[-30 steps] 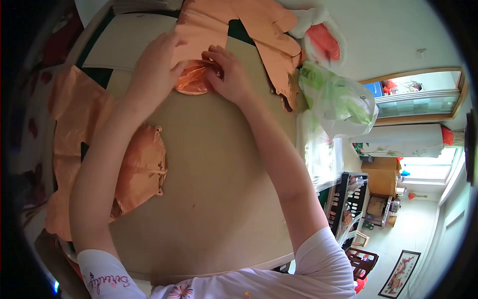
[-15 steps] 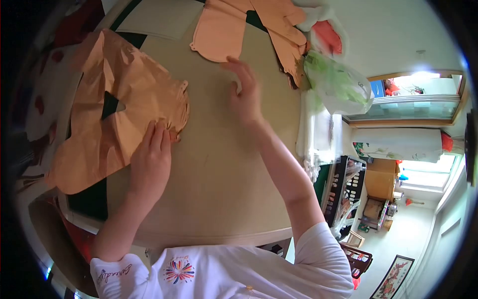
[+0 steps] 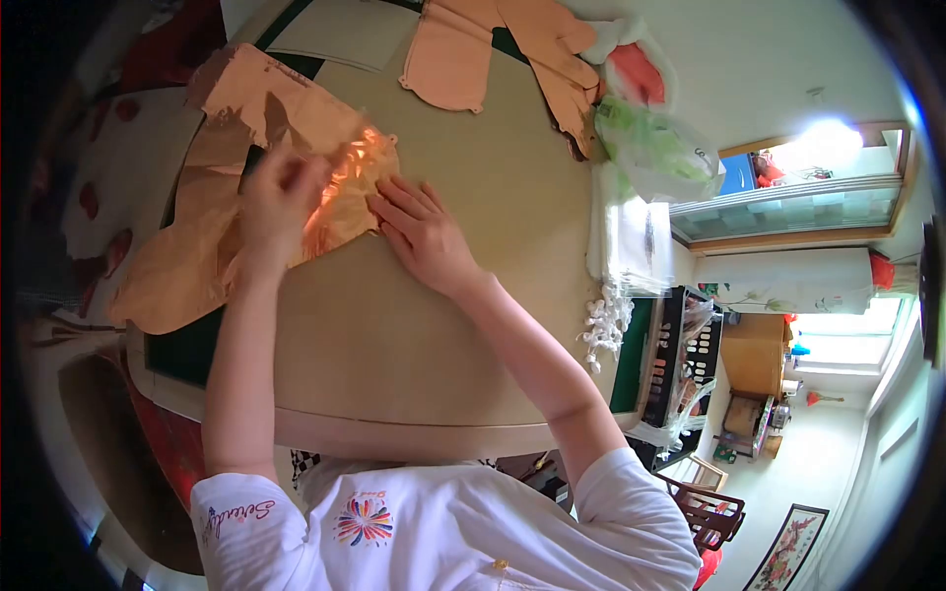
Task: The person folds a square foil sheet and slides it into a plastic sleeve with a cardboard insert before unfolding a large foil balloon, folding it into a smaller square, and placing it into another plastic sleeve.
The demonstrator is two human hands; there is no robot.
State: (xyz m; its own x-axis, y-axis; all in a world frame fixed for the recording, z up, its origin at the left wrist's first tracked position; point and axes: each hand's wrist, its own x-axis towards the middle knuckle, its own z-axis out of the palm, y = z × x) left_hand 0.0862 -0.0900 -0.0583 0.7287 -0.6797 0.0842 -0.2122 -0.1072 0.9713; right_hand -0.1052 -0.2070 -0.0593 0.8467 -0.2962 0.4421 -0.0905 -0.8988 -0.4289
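Observation:
A flat, uninflated rose-gold foil balloon (image 3: 182, 271) lies creased across the left of the table, with a dark gap in its middle. Above it, my left hand (image 3: 276, 207) is smeared by motion with its fingers bent, and I cannot tell whether they grip the foil. My right hand (image 3: 426, 236) lies with outstretched fingers at the balloon's gathered right end, fingertips right at the foil's edge. Bright wrinkles run through the foil between both hands.
More flat foil balloons (image 3: 451, 64) lie at the table's far side, near a white sheet (image 3: 345, 34). A green-and-white plastic bag (image 3: 655, 148), clear packets (image 3: 636, 246) and a bundle of white string (image 3: 606, 325) line the right edge. A black basket (image 3: 690, 360) stands beyond it.
My right hand has come down and left from over the table onto the balloon's end. My left hand has moved up over the foil, whose right end is now pulled and more wrinkled.

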